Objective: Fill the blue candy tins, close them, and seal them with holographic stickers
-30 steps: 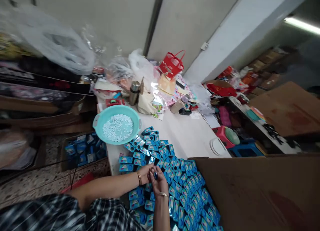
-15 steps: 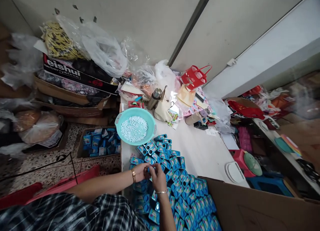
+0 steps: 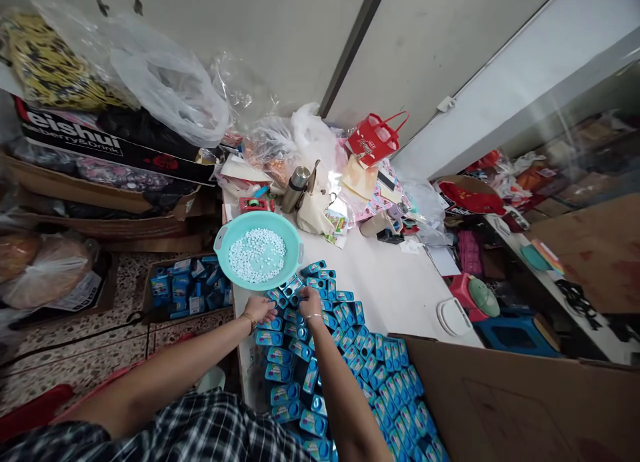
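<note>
Several small blue packs (image 3: 350,342) lie in rows across the white table (image 3: 395,289). My left hand (image 3: 260,309) rests on the packs at the near left end of the rows, fingers curled down over them. My right hand (image 3: 310,305) is beside it, fingers bent onto a pack just below the teal basin (image 3: 225,239). The basin holds many small white pieces. What either hand grips is too small to make out.
A cardboard box flap (image 3: 525,402) stands at the right front. A box of blue packs (image 3: 187,289) sits on the floor to the left. Bags, a steel flask (image 3: 295,189) and a red bag (image 3: 375,139) crowd the table's far end.
Both hands have moved away from me along the rows, from the middle of the packs up to the packs just below the basin. The view has shifted too.
</note>
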The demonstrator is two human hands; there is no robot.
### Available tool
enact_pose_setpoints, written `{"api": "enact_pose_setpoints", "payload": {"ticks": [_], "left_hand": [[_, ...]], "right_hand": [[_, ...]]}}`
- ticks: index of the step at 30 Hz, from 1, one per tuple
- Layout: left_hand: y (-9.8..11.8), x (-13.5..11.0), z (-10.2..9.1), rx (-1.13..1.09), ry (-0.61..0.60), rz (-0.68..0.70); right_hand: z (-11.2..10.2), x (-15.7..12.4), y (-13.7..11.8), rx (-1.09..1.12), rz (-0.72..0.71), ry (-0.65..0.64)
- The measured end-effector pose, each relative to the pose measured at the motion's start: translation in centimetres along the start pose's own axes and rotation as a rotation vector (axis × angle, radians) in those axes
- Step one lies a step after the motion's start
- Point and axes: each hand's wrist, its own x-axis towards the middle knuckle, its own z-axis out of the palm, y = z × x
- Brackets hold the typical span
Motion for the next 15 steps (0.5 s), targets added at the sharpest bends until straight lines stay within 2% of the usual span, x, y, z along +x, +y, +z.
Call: {"api": "enact_pose_setpoints", "payload": {"ticks": [5, 10, 15], "left_hand": [[0.2, 0.5, -0.4, 0.330, 0.098, 0.145], [1.1, 0.4, 0.1, 0.635, 0.160, 0.271], [3.1, 1.7, 1.4, 0.895, 0.123, 0.259]], "right_hand": [[0.4, 1.3, -1.5, -0.320, -0.009, 0.015], [0.3, 2.7, -2.4, -0.517, 0.053, 0.004], [-0.2, 4.8, -3.1, -0.583, 0.109, -0.076]]}}
